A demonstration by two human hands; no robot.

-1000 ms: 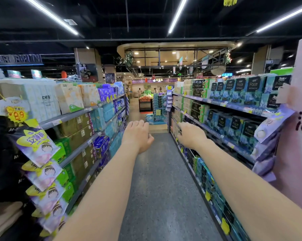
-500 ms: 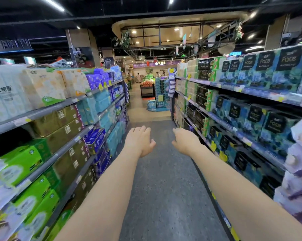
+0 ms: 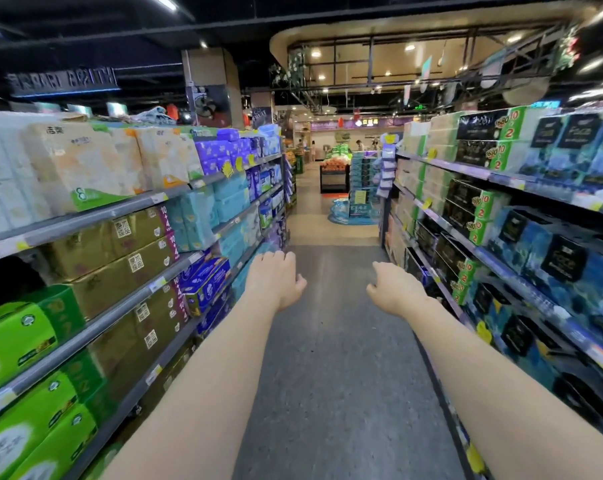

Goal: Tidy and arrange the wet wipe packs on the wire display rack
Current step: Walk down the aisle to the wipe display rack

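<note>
Both my arms reach straight ahead over the grey aisle floor (image 3: 331, 358). My left hand (image 3: 276, 278) is empty, palm down with fingers loosely spread. Empty as well, my right hand (image 3: 395, 287) has its fingers curled slightly downward. Far down the aisle on the right, a hanging strip of pale purple packs (image 3: 386, 169) shows at the end of the shelving; they are too small to identify. No wire display rack shows near my hands.
Left shelves (image 3: 95, 323) hold tissue and paper packs in white, gold, green and blue. Right shelves (image 3: 494, 258) carry black, green and blue tissue boxes. A stacked floor display (image 3: 360, 188) and a produce stand stand beyond the aisle's end, with people far off.
The view has advanced down the aisle; the hanging wipe packs that flanked me on both sides have passed out of view. Both hands stay stretched ahead and empty.
</note>
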